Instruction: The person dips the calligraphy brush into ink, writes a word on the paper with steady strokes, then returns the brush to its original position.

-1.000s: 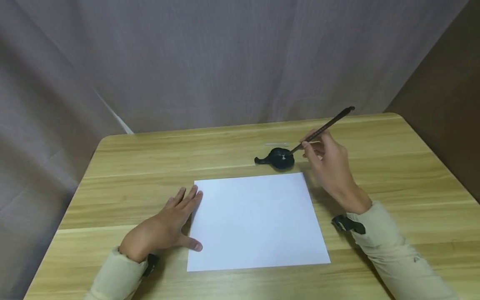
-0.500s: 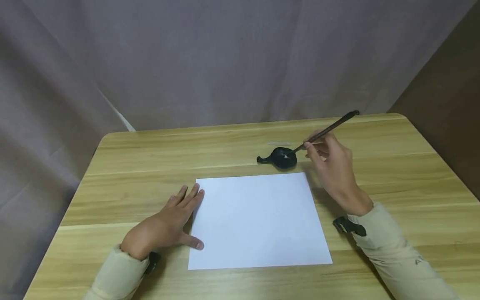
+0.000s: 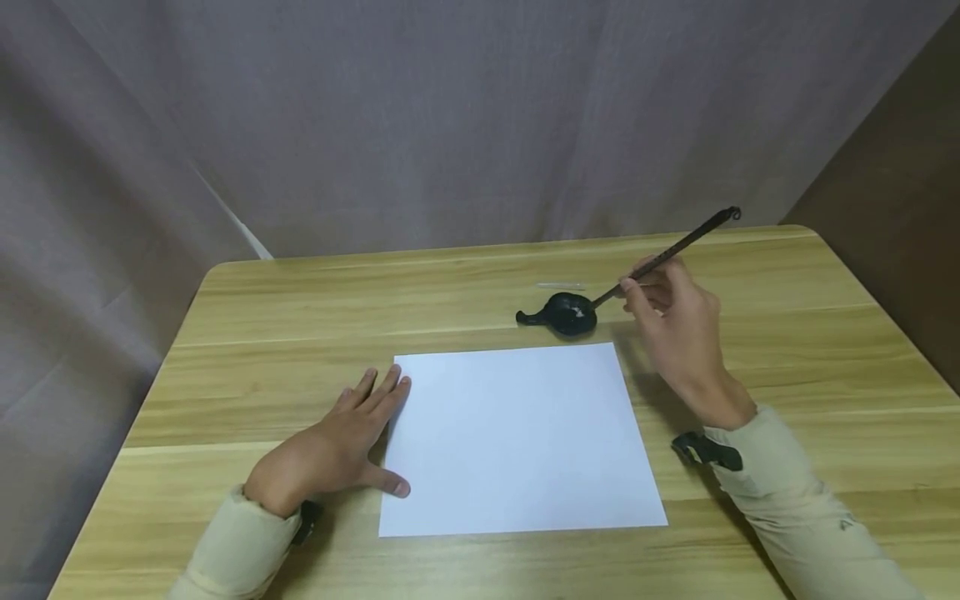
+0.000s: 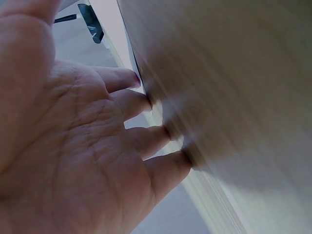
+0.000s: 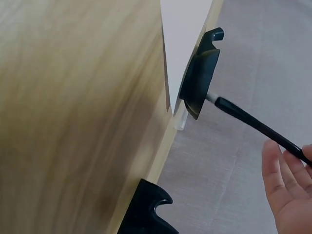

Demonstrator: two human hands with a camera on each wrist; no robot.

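Note:
A white sheet of paper (image 3: 517, 442) lies flat on the wooden table. My left hand (image 3: 330, 450) rests with spread fingers on the paper's left edge; in the left wrist view that hand (image 4: 92, 141) touches the surface with its fingertips. Behind the paper's right part sits a small black dish (image 3: 568, 315) with a handle to the left. My right hand (image 3: 678, 333) pinches a dark brush (image 3: 675, 248) slantwise, its lower end at the dish's right rim. In the right wrist view the brush (image 5: 258, 126) shows a pale tip against the dish (image 5: 199, 80).
A thin clear stick (image 3: 561, 286) lies just behind the dish. Grey curtain (image 3: 450, 125) hangs beyond the table's back edge, and a brown surface (image 3: 900, 192) stands at the right. Bare wood (image 3: 300, 325) stretches left of the dish.
The brush has moved from inside the dish to its right rim, and my right hand has shifted right with it. My left hand keeps its place on the paper.

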